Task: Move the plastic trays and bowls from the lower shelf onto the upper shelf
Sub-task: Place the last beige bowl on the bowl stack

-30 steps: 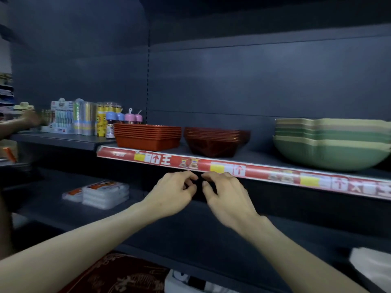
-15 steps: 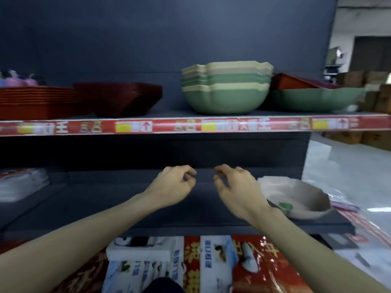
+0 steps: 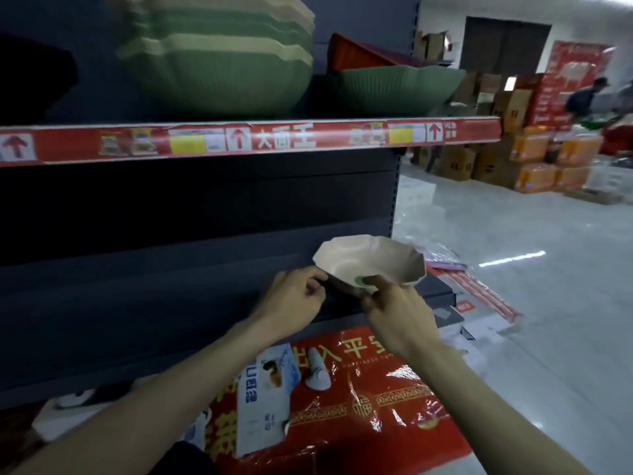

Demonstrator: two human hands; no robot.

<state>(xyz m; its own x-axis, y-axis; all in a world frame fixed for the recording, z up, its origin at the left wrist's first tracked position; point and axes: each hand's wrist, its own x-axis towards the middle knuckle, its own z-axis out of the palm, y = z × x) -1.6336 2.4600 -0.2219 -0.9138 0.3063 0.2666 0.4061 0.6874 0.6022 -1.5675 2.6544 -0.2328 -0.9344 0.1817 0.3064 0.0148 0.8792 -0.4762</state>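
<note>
Our right hand (image 3: 397, 310) pinches the near rim of the beige bowl (image 3: 370, 258), which tilts at the right end of the lower shelf (image 3: 171, 303), near its front edge. Our left hand (image 3: 294, 303) curls at the bowl's left side; we cannot tell whether it grips. Overhead, the upper shelf (image 3: 239, 140) carries a stack of green bowls (image 3: 219, 73). Half a second ago both hands hung short of the bowl.

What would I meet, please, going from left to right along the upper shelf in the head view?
dark bowls → stack of green and beige bowls → wide green bowl → cardboard boxes on the floor past the shelf's end
</note>
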